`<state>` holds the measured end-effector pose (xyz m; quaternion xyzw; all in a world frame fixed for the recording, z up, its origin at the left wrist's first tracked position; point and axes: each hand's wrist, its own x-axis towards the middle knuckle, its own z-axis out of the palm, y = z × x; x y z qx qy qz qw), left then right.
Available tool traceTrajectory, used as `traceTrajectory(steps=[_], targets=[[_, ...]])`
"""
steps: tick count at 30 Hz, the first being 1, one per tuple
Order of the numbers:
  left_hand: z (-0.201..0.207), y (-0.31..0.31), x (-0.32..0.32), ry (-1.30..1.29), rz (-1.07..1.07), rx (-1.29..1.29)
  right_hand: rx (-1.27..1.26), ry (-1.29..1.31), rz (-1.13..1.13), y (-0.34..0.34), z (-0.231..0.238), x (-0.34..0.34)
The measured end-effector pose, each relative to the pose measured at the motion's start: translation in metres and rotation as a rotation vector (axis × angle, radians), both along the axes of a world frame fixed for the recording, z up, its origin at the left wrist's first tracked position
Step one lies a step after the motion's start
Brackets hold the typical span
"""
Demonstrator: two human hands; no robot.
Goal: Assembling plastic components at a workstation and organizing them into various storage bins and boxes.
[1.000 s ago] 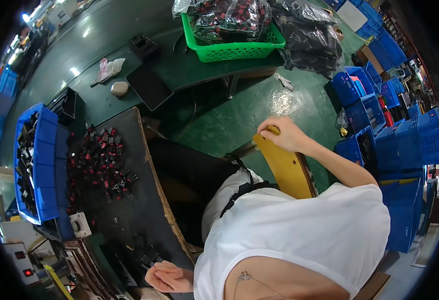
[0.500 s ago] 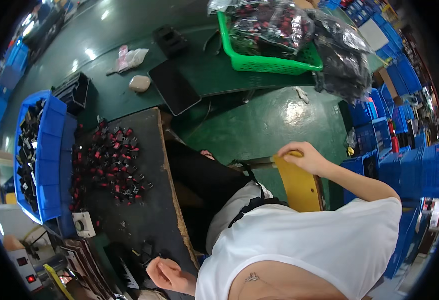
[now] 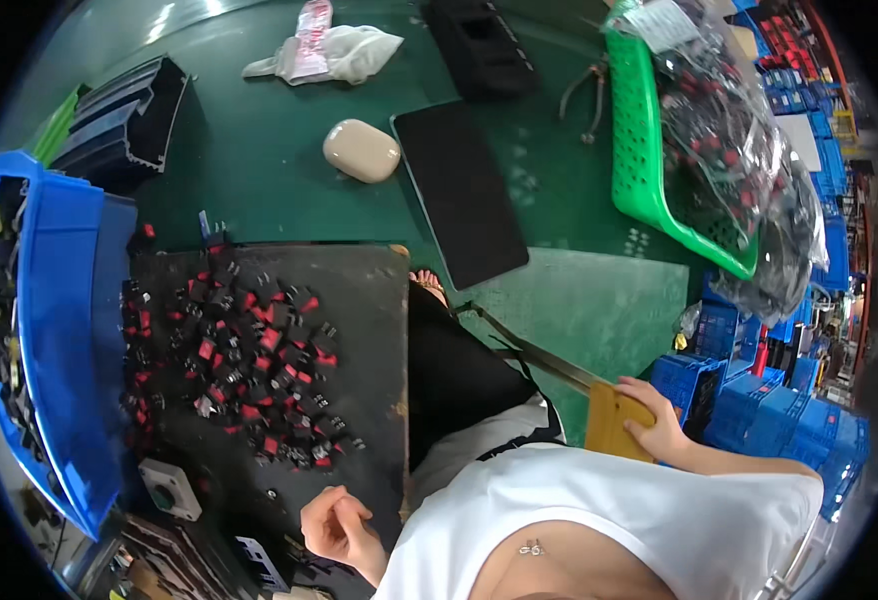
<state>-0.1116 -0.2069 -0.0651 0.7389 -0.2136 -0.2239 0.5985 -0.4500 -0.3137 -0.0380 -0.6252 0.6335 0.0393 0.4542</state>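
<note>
In the head view, my right fingers (image 3: 637,388) hold the yellow board (image 3: 611,425) beside me; a firm grip should help. My left fingers (image 3: 321,518) curl near red-black bits (image 3: 259,350) on the tabletop (image 3: 374,310); can't tell if empty

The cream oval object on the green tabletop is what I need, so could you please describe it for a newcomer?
On the green tabletop, find the flat black rectangular slab. Just left of its upper end lies the smooth cream oval object, solid-looking and rounded, unlike the crumpled whitish bag beyond it.
</note>
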Motion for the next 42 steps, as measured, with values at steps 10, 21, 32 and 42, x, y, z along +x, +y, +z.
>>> traceTrajectory(steps=[10, 21, 32, 42], targets=[[0.012, -0.034, 0.031, 0.063, -0.002, 0.012, 0.252, 0.225, 0.000, -0.008, 0.013, 0.003], [0.055, -0.068, 0.036, 0.076, 0.043, 0.098, 0.254, 0.298, 0.071, 0.001, 0.001, -0.020], [0.135, -0.086, 0.030, 0.032, -0.052, 0.110, 0.193, 0.242, 0.081, -0.013, 0.010, -0.027], [0.174, -0.135, 0.023, 0.044, -0.135, 0.095, 0.331, 0.319, 0.095, -0.022, 0.018, -0.036]])
